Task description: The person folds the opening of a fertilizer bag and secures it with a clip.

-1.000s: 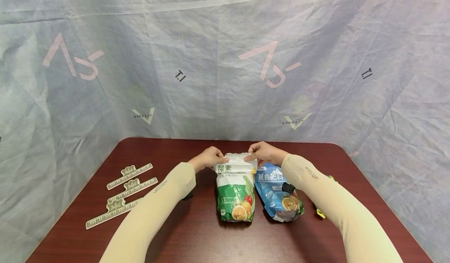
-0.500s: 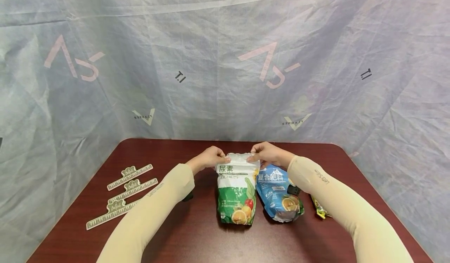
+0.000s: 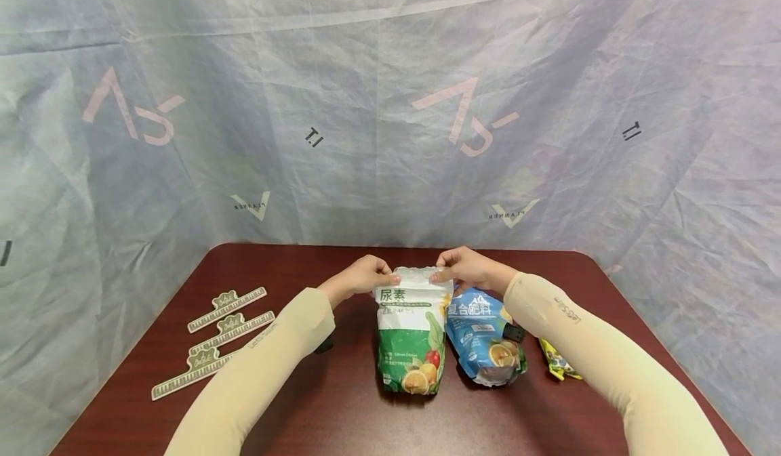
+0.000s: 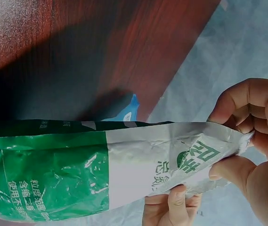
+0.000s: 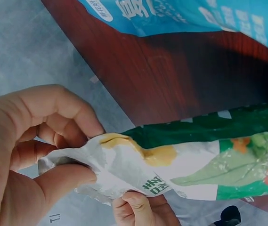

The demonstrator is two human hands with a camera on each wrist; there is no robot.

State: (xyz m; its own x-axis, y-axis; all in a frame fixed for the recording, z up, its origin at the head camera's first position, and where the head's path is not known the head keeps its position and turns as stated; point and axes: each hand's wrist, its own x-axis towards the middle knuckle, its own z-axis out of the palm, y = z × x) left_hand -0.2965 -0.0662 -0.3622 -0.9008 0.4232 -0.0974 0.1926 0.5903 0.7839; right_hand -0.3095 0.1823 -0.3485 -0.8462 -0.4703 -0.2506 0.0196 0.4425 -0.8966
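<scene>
A green-and-white fertilizer bag point(image 3: 411, 347) with fruit pictures stands upright on the table in the head view. My left hand point(image 3: 362, 276) pinches its top left corner between thumb and fingers. At the top right corner, my right hand point(image 3: 470, 270) pinches the white film the same way. In the left wrist view, the left thumb point(image 4: 235, 172) presses the front of the bag's crumpled top. The right wrist view has the right thumb point(image 5: 70, 179) on the film, with the fingers curled behind it. Whether the bag's mouth is sealed cannot be told.
A blue fertilizer bag point(image 3: 478, 337) leans back just right of the green one. Farther right, a yellow packet point(image 3: 556, 360) is partly hidden by the right sleeve. Three ruler-like strips point(image 3: 227, 307) with ornate tops lie at the left. A grey cloth point(image 3: 378, 104) hangs behind the table point(image 3: 366, 429).
The green bag has shifted slightly toward the front edge, and its top has spread a little wider. My right hand has moved slightly right. Both hands keep their pinch.
</scene>
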